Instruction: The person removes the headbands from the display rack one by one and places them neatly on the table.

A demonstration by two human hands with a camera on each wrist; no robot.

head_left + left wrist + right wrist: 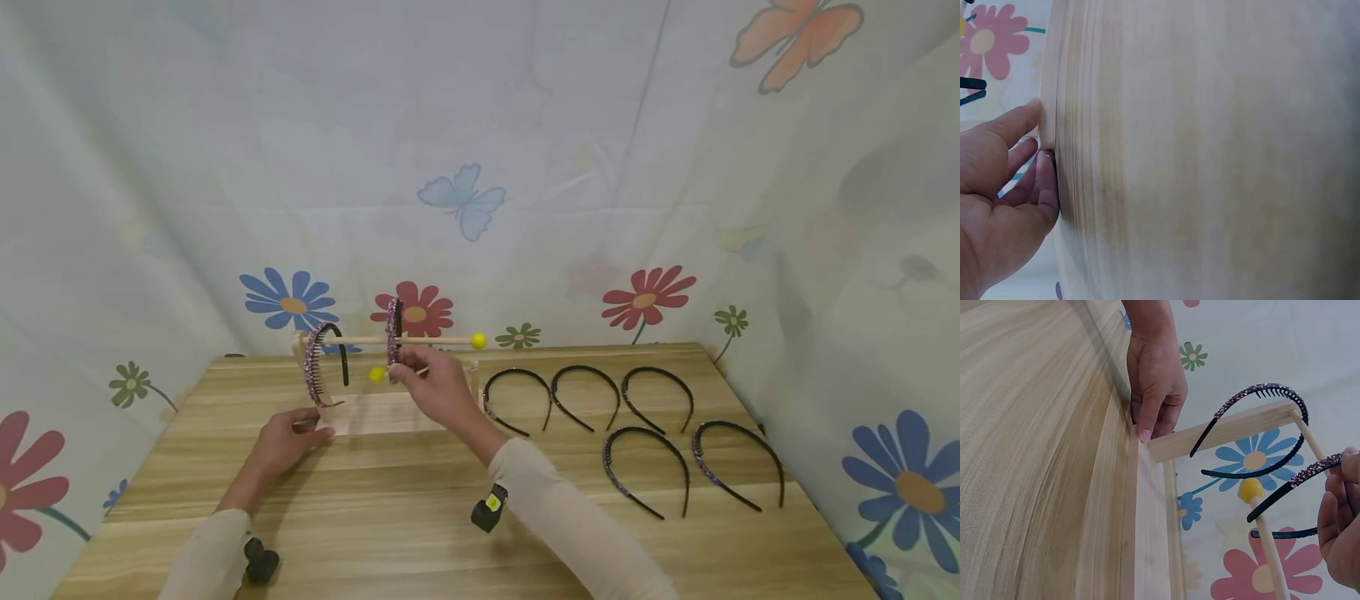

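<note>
A wooden headband stand (375, 417) has a flat base, an upright and pale rods tipped with yellow balls (478, 341). My left hand (281, 447) grips the left end of its base, thumb on one side and fingertips on the other in the left wrist view. One black headband with pink-purple rhinestones and comb teeth (311, 367) hangs from the upper rod near the upright. Farther along that rod, my right hand (442, 390) pinches a second rhinestone headband (1316, 470) between thumb and fingers. Its band encircles the rod; the fingers hide part of it.
Several more black headbands lie on the wooden table to the right, among them a back-row one (587, 368) and a front-row one (738, 425). Behind the table (420, 517) hangs a flower-and-butterfly cloth (570, 250). A second yellow ball (377, 375) ends a lower rod.
</note>
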